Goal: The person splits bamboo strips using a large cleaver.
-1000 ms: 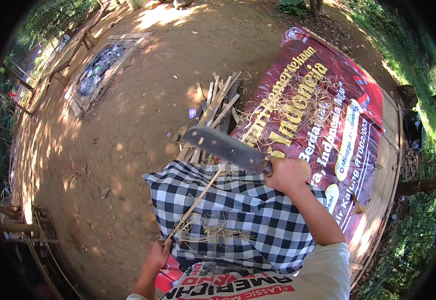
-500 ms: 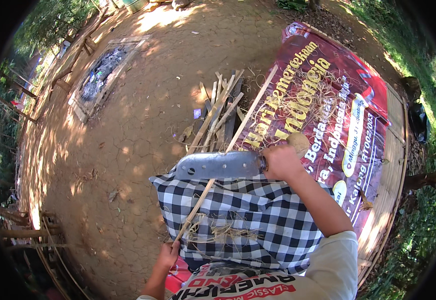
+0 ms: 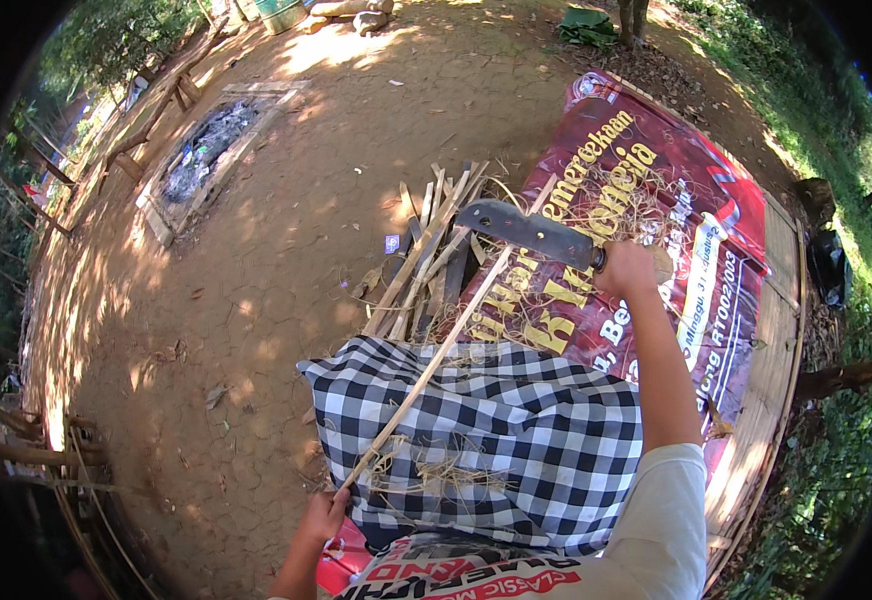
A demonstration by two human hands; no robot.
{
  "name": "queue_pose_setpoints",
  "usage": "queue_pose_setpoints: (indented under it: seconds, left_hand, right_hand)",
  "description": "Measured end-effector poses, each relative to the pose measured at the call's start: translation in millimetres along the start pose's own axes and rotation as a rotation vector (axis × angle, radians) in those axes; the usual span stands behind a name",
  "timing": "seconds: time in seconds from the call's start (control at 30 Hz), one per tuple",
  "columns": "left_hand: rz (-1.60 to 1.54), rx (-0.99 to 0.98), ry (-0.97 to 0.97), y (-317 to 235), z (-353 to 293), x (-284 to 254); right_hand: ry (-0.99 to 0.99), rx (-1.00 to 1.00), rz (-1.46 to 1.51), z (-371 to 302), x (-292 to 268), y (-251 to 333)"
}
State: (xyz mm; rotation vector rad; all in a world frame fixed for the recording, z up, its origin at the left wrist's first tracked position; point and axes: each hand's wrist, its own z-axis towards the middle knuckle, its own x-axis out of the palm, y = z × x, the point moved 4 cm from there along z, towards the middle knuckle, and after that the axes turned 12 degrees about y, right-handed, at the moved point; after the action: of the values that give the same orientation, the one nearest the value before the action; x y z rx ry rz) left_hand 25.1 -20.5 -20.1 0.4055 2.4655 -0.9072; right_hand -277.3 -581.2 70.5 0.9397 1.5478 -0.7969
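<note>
A long, pale bamboo strip (image 3: 426, 373) runs slantwise from my lap up to the dark red banner. Its lower end is in my left hand (image 3: 323, 518), closed round it beside the black-and-white checked cloth (image 3: 516, 430) over my legs. My right hand (image 3: 628, 270) grips the handle of a machete (image 3: 536, 236), arm stretched forward over the banner. The broad grey blade points left and lies across the strip near its far end. Thin curled shavings (image 3: 446, 470) are scattered on the cloth.
Split bamboo pieces (image 3: 426, 250) lie heaped on the cracked earth ahead. The printed banner (image 3: 696, 180), strewn with shavings, covers a bamboo platform (image 3: 771, 350) at right. A framed ash pit (image 3: 211, 145) sits at far left. A wooden railing (image 3: 156, 115) stands beyond it.
My right hand has pushed the machete away from me along the strip, from the cloth's far edge to near the strip's far end. My left hand keeps its hold.
</note>
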Motion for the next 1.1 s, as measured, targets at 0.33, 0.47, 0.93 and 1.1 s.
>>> queue_pose_setpoints:
  seconds: [0.33,0.47,0.93,1.1]
  left_hand:
    - [-0.029,-0.005,0.015,8,5,0]
    - [-0.057,0.015,0.004,13,5,3]
    - [-0.054,0.12,0.001,21,-3,5]
    - [-0.062,0.087,0.032,16,5,10]
  right_hand:
    - [0.036,0.135,0.023,13,-9,-37]
    - [0.031,0.113,0.034,-4,-18,-18]
    - [-0.158,-0.63,-0.034,-34,-9,38]
    - [-0.184,0.52,0.392,-15,-15,-94]
